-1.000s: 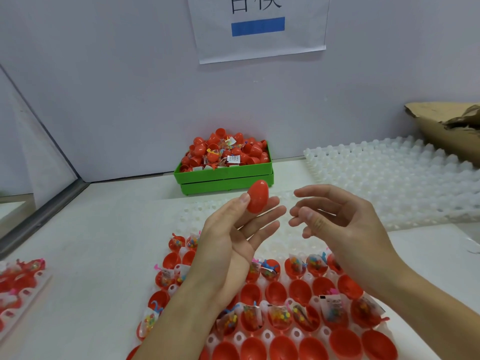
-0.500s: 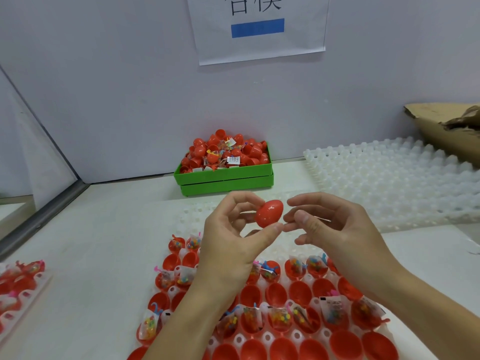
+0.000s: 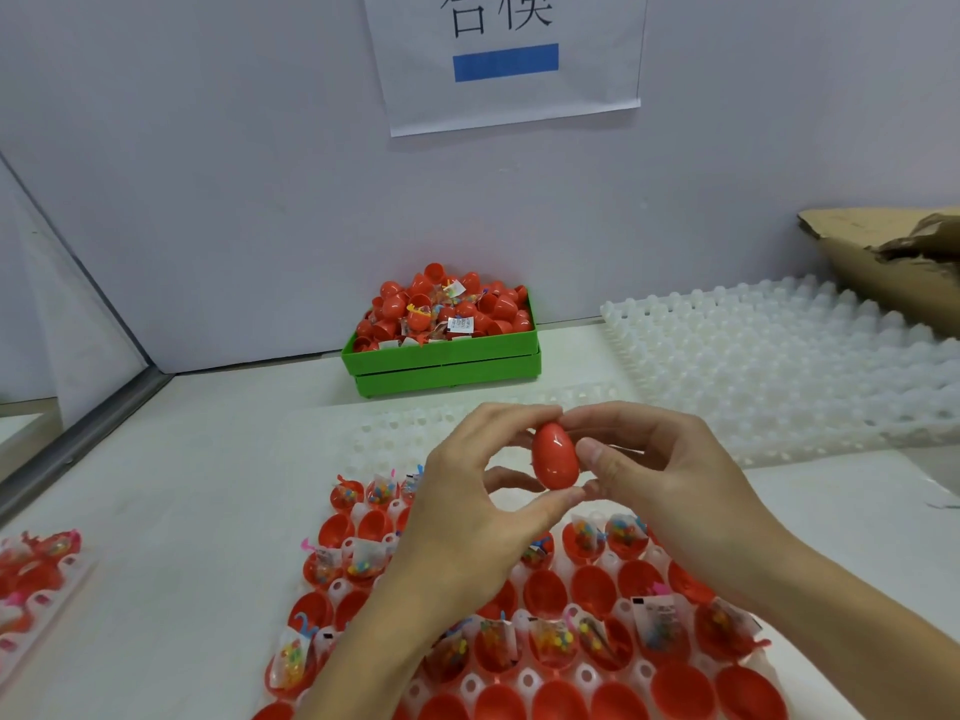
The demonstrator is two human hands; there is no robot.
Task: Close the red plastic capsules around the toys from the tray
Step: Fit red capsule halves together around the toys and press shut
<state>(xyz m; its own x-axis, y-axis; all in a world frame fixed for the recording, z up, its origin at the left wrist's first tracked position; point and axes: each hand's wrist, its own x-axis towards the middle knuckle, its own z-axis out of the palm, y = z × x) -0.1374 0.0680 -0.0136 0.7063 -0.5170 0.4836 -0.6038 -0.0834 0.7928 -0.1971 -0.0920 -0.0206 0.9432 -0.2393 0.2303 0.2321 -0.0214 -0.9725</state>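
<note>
Where a second ago only the left hand (image 3: 467,517) held the red capsule (image 3: 555,462), the right hand (image 3: 670,475) now joins, both grips pinching it closed above the tray (image 3: 587,672), likely seating the halves.

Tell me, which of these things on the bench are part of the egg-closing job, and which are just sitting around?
In the job:
red capsule, pinched by left hand and right hand
tray of open halves and bagged toys
green bin of capsules

Lying about:
empty white trays
torn cardboard
paper sign

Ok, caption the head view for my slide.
Both hands pinch a closed red capsule above the tray of open halves.
</note>
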